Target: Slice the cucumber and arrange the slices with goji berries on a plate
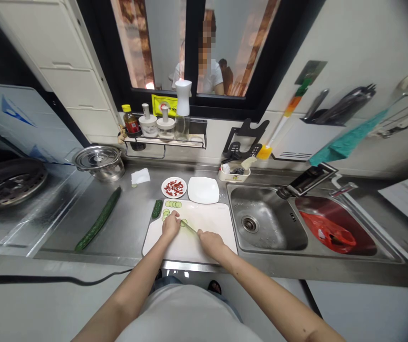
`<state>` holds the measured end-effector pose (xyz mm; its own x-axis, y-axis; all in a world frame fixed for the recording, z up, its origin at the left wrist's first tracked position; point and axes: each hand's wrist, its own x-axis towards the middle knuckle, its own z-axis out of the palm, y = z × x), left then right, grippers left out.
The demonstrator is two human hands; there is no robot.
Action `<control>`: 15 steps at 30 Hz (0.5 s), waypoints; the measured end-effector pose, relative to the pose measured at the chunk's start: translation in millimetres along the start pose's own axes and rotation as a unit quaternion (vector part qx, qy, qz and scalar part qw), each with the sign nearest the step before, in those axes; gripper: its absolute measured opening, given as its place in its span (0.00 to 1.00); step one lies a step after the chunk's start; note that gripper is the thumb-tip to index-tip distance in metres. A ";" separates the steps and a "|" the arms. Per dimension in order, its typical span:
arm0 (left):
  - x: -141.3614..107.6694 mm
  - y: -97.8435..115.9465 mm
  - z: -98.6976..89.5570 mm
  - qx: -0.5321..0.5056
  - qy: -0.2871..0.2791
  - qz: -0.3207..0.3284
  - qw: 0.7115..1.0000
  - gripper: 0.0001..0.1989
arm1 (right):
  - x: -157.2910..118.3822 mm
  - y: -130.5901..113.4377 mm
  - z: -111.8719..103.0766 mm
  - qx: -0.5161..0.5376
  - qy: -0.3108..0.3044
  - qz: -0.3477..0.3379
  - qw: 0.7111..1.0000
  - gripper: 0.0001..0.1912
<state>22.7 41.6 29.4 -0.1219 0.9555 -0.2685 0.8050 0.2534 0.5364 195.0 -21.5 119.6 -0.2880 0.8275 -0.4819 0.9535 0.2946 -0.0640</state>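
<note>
My right hand is closed on the handle of a knife, whose blade points left over the white cutting board. My left hand rests on the board by the knife tip, fingers bent; what they hold, if anything, is too small to tell. Cucumber slices lie in a row at the board's upper left, with more slices beside my left hand and one at the blade. A short cucumber piece sits on the board's left edge. Behind the board are a plate of red pieces and a white plate.
A long cucumber lies on the steel counter to the left, near a lidded pot and a white paper. A sink is at the right, with a red bag in its second basin. Bottles stand on a wall rack.
</note>
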 end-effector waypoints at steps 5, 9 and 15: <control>-0.8 0.7 -1.6 -0.004 -0.007 -0.006 1.000 0.10 | 2.1 5.3 2.9 -0.011 0.021 -0.012 1.000 0.15; -0.5 0.1 -1.2 -0.004 -0.005 -0.006 1.000 0.09 | 5.4 9.2 6.8 -0.029 0.031 -0.024 0.999 0.16; 1.6 -1.9 1.2 0.000 0.000 0.002 1.000 0.10 | 7.7 10.5 11.2 -0.047 0.037 -0.032 0.998 0.16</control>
<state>21.7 42.4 27.0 -0.1197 0.9564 -0.2665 0.8052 0.2506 0.5374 203.8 -17.5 105.5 -0.3572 0.8376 -0.4132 0.9214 0.3886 -0.0089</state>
